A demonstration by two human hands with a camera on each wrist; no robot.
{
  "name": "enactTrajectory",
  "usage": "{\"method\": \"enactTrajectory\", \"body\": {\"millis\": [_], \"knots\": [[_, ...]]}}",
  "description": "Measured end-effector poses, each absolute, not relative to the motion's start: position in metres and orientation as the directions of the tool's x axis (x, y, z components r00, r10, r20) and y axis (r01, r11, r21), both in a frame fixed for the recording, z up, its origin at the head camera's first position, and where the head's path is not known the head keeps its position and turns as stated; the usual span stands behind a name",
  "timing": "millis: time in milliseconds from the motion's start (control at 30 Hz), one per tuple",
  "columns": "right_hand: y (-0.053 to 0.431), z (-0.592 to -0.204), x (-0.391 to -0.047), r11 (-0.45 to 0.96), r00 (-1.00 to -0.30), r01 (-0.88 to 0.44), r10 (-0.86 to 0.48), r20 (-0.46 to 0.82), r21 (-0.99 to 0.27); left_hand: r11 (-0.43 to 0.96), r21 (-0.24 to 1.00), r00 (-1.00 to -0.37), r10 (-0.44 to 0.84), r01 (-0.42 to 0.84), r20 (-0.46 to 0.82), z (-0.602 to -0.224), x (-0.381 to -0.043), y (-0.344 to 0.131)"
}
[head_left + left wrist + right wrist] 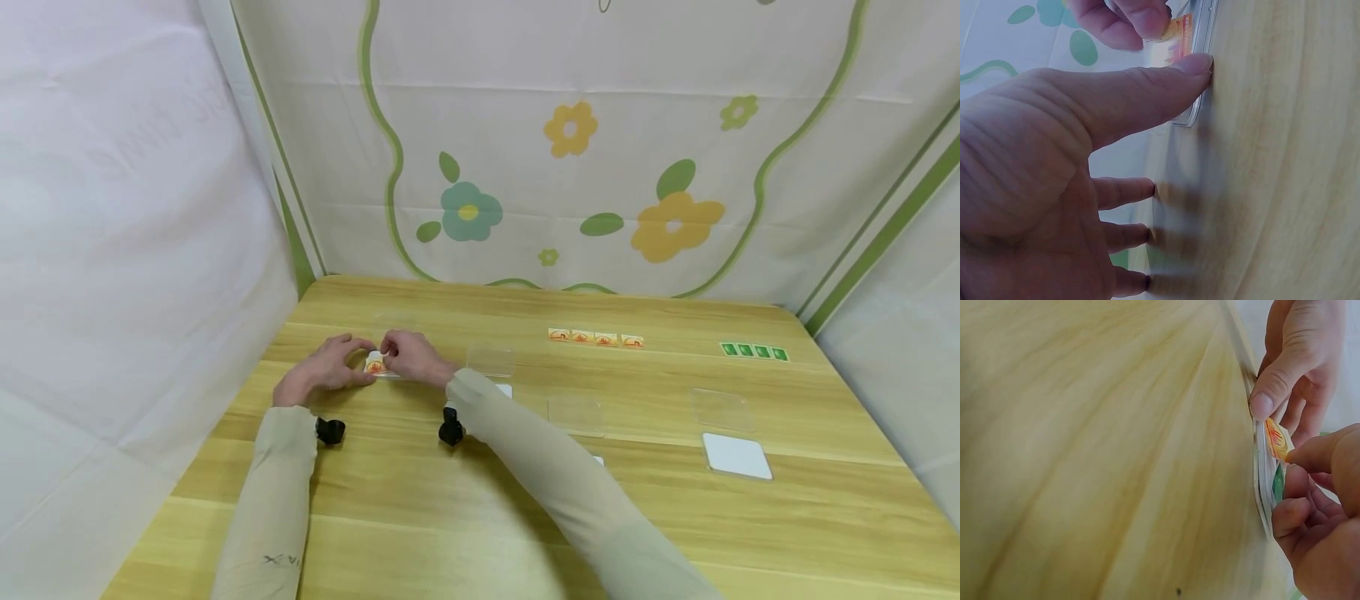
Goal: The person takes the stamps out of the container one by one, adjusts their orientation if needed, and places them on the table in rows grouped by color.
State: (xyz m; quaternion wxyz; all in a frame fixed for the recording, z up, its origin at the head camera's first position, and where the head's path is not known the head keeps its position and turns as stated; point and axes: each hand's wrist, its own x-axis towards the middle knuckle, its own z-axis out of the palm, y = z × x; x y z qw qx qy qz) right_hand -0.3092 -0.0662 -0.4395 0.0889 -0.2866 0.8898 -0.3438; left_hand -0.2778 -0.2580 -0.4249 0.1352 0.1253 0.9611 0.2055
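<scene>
At the left of the table lies a shallow clear case (1260,487), its near edge against the thumb of my left hand (324,368). That hand holds it between thumb and index finger, the other fingertips resting on the wood. My right hand (415,358) bends over the case and pinches the edge of a small orange-and-white printed card (1277,439), which tilts up above the case. Below it, a green card (1279,482) shows beside the right fingertips in the right wrist view. Part of the case is hidden behind both hands.
Farther back are a row of orange cards (596,338) and a row of green cards (753,352). A white-filled case (737,456) sits at right, with a clear lid (722,410) behind it. More clear lids (491,361) lie around my right forearm. Fabric walls (525,167) surround the table.
</scene>
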Motion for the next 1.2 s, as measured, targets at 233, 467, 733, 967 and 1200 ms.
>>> {"method": "enactTrajectory", "body": {"millis": [233, 467, 733, 967, 1200], "knots": [[-0.066, -0.436, -0.308, 0.568, -0.819, -0.428, -0.573, 0.036, -0.703, 0.882, 0.432, -0.932, 0.298, 0.186, -0.208, -0.425, -0.277, -0.258], [-0.066, -0.430, -0.309, 0.536, -0.816, -0.418, -0.577, 0.044, -0.733, 0.882, 0.435, -0.930, 0.298, 0.183, -0.214, -0.423, -0.276, -0.259], [-0.061, -0.423, -0.309, 0.551, -0.836, -0.393, -0.548, 0.036, -0.736, 0.883, 0.432, -0.932, 0.295, 0.181, -0.213, -0.423, -0.276, -0.261], [-0.058, -0.430, -0.312, 0.535, -0.843, -0.342, -0.538, 0.000, -0.773, 0.886, 0.427, -0.930, 0.296, 0.182, -0.217, -0.425, -0.277, -0.260], [-0.056, -0.433, -0.310, 0.511, -0.833, -0.305, -0.552, -0.035, -0.804, 0.887, 0.421, -0.929, 0.301, 0.191, -0.214, -0.425, -0.278, -0.259]]}}
